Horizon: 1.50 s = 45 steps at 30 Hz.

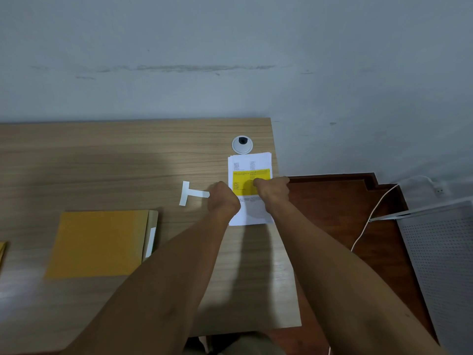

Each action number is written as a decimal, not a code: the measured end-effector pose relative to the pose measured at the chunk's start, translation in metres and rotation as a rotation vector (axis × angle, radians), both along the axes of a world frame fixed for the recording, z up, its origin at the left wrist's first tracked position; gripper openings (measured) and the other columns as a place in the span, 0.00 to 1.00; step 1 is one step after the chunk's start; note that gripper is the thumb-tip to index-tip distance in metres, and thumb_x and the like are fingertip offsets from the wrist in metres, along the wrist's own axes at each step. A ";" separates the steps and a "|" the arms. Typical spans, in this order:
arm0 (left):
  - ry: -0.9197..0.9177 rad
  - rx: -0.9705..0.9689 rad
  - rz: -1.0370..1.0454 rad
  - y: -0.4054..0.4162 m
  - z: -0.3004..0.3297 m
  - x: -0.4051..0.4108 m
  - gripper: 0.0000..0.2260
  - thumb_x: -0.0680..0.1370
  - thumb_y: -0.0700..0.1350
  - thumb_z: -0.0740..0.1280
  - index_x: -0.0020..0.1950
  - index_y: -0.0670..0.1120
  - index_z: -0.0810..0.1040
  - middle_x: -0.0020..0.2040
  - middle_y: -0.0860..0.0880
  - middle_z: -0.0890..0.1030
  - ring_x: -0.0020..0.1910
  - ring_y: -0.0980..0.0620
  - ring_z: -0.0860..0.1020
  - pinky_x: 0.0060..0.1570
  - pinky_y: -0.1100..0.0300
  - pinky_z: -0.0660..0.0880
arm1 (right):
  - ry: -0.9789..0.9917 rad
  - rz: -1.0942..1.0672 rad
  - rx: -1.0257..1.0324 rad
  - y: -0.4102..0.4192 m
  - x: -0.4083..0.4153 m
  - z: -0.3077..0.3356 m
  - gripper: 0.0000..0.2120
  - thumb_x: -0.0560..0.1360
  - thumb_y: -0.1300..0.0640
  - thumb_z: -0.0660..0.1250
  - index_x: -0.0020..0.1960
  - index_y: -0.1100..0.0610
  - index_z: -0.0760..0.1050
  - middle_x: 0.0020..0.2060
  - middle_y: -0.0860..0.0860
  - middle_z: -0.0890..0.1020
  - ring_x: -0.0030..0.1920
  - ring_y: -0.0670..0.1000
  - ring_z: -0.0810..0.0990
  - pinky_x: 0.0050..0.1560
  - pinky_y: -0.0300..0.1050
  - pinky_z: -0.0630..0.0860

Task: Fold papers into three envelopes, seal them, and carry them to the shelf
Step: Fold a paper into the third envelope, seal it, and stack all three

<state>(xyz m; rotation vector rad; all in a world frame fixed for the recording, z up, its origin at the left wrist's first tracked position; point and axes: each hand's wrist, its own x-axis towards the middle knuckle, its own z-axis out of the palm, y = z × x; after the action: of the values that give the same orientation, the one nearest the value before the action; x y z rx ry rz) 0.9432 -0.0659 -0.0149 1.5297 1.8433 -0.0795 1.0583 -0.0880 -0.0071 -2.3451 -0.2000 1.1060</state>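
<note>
A stack of white printed papers (252, 162) with a yellow block in the middle lies near the desk's right edge. My left hand (223, 198) rests on the stack's left edge with fingers curled under. My right hand (272, 189) presses on the yellow block, fingers bent onto the top sheet. Whether either hand pinches a sheet is hidden by the knuckles. A brown envelope (99, 243) lies flat at the near left with its flap open and a white adhesive strip showing. Two white peel strips (188, 193) lie crossed just left of my left hand.
The wooden desk (115, 160) stands against a grey wall. A round cable grommet (242, 144) sits behind the papers. Right of the desk are a brown floor, a white cable (371, 213) and a perforated grey panel (440, 254). Another envelope edge (2, 249) shows at far left.
</note>
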 end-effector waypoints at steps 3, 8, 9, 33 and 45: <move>0.012 -0.005 -0.007 0.001 -0.003 0.000 0.13 0.73 0.35 0.70 0.57 0.40 0.76 0.57 0.43 0.80 0.55 0.42 0.81 0.50 0.54 0.78 | -0.018 0.096 0.092 -0.004 0.006 -0.004 0.11 0.67 0.55 0.66 0.47 0.58 0.74 0.44 0.53 0.79 0.41 0.56 0.78 0.41 0.46 0.76; -0.036 -0.010 -0.004 0.002 -0.007 -0.003 0.14 0.72 0.36 0.72 0.56 0.41 0.76 0.56 0.43 0.81 0.54 0.42 0.81 0.47 0.54 0.77 | -0.085 0.268 0.282 -0.018 0.004 -0.005 0.04 0.72 0.62 0.61 0.46 0.59 0.72 0.40 0.51 0.78 0.37 0.51 0.75 0.33 0.43 0.68; -0.058 -0.009 -0.005 0.002 -0.009 -0.005 0.14 0.72 0.37 0.73 0.56 0.41 0.76 0.56 0.44 0.81 0.55 0.43 0.81 0.46 0.55 0.76 | -0.098 0.288 0.305 -0.020 0.003 -0.004 0.05 0.72 0.63 0.61 0.47 0.59 0.73 0.41 0.51 0.79 0.38 0.51 0.76 0.34 0.43 0.69; -0.810 0.081 0.255 0.081 0.057 -0.211 0.10 0.81 0.41 0.66 0.62 0.43 0.79 0.55 0.46 0.84 0.49 0.47 0.82 0.44 0.57 0.79 | 0.021 0.507 0.578 0.054 -0.164 0.054 0.08 0.75 0.62 0.58 0.51 0.61 0.73 0.48 0.57 0.81 0.44 0.52 0.76 0.43 0.48 0.71; -0.810 0.295 0.244 0.123 0.046 -0.313 0.08 0.80 0.37 0.67 0.58 0.40 0.82 0.53 0.45 0.85 0.50 0.46 0.83 0.48 0.55 0.79 | -0.123 0.551 0.624 0.101 -0.248 0.037 0.05 0.76 0.60 0.66 0.45 0.57 0.81 0.41 0.58 0.85 0.39 0.49 0.77 0.43 0.48 0.75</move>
<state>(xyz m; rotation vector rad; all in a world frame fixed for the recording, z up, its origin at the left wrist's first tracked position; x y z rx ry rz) 0.6301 0.0574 0.0312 1.2315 1.3811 0.8368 0.8107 0.0132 0.0295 -1.8199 -1.1167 0.9422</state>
